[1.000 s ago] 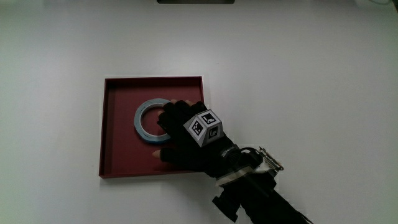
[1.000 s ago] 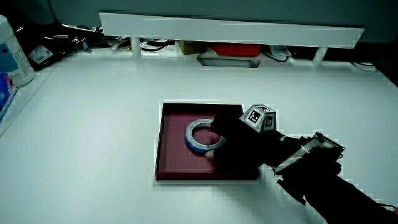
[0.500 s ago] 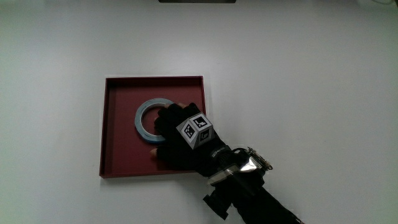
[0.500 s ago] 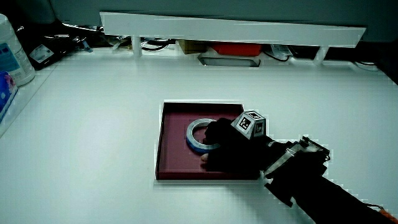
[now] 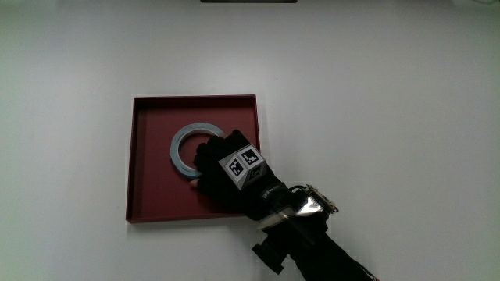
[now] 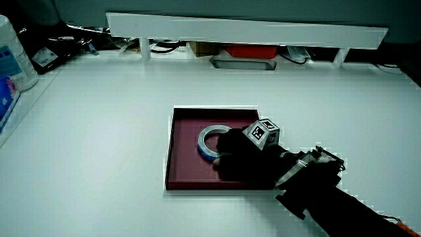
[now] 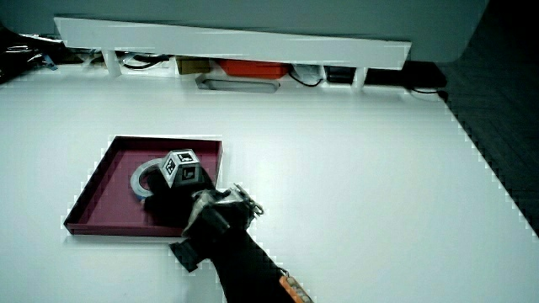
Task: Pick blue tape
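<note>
Lying flat in a shallow dark red tray [image 5: 148, 156], the blue tape [image 5: 181, 144] shows only as a partial ring: the part of it nearer the person is covered by the hand [image 5: 223, 173] in the main view. In both side views the same stretch of the ring is hidden under the black glove [image 6: 247, 161] [image 7: 173, 202]. The fingers are curled down over the tape's rim, but whether they actually grip it cannot be told, since the fingertips are out of sight. A small patterned cube [image 5: 244, 164] sits on the back of the hand. The forearm [image 5: 312, 246] runs off toward the person, cut off at the edge. The tray rests on a white surface [image 5: 375, 117].
</note>
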`<action>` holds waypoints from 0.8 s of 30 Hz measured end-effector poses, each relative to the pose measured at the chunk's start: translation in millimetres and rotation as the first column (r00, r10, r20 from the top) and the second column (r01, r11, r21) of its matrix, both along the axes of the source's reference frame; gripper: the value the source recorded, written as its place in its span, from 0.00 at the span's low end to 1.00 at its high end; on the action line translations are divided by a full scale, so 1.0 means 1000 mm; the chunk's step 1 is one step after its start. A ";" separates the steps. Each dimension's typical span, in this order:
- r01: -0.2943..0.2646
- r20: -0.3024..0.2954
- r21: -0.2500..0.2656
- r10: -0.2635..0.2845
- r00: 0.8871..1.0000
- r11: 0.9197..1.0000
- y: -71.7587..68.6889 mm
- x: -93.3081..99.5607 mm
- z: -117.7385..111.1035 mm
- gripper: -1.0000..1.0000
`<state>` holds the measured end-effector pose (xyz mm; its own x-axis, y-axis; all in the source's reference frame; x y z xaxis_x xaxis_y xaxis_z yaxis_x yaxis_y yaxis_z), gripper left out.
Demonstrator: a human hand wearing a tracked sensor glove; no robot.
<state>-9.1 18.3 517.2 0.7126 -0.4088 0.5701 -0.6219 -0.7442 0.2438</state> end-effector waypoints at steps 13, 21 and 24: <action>-0.012 0.062 0.051 0.009 0.998 0.999 0.005 0.001 -0.013 1.00; -0.007 0.088 0.071 0.001 0.996 0.997 0.006 0.003 -0.027 1.00; -0.005 0.110 0.081 -0.004 0.994 0.997 0.006 0.006 -0.043 1.00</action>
<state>-3.2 24.0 474.6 0.6474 -0.4568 0.6101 -0.6414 -0.7589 0.1125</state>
